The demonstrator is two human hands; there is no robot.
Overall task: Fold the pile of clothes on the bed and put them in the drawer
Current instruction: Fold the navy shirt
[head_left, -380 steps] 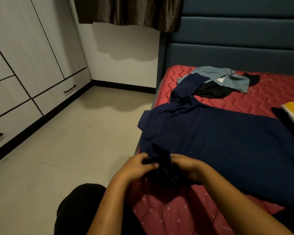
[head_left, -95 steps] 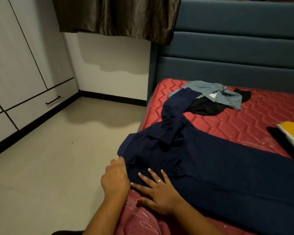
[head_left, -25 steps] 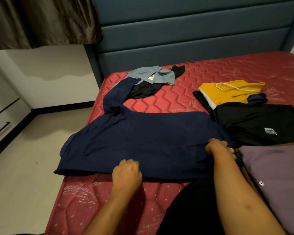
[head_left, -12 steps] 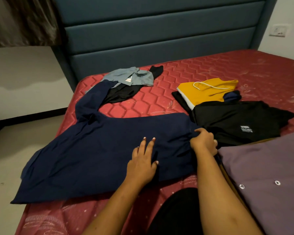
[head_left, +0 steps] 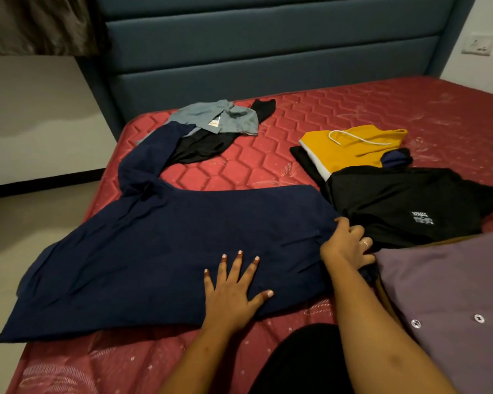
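Note:
A large navy garment point(head_left: 165, 251) lies spread flat across the near side of the red mattress point(head_left: 268, 166), one sleeve reaching toward the headboard. My left hand point(head_left: 234, 288) presses flat on its near edge with fingers spread. My right hand point(head_left: 347, 245) grips the garment's right edge with curled fingers, beside a black garment with a white label point(head_left: 410, 206). A yellow folded garment point(head_left: 353, 149) lies behind the black one. A grey-blue shirt point(head_left: 219, 118) and a black piece point(head_left: 202, 146) lie crumpled near the headboard.
A purple buttoned cloth point(head_left: 450, 294) lies at the near right. The teal padded headboard point(head_left: 268, 52) stands behind the bed. Floor point(head_left: 26, 223) lies to the left of the mattress edge. A wall socket point(head_left: 480, 44) sits at the upper right.
My left hand has opened from a grip on the near hem and now lies flat on the navy cloth. My right hand keeps hold of the right edge. The view has swung right.

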